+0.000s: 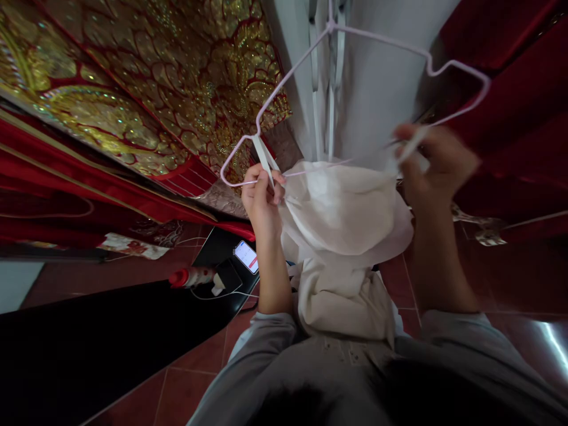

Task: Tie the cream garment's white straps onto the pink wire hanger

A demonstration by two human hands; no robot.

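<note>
Left hand point(261, 198) pinches strap point(265, 155) at left notch of hanger point(329, 25); right hand point(432, 163), blurred, seems to grip other strap point(410, 145) far right. Cream garment point(341, 213) hangs between. Likely mid-hanging; right side wants seating.

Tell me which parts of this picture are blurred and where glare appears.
Head view: the right hand is smeared by motion; the left hand, gripping a strap, is sharper. Head view: glare streaks the floor at lower right, and the lower left is very dark.
</note>
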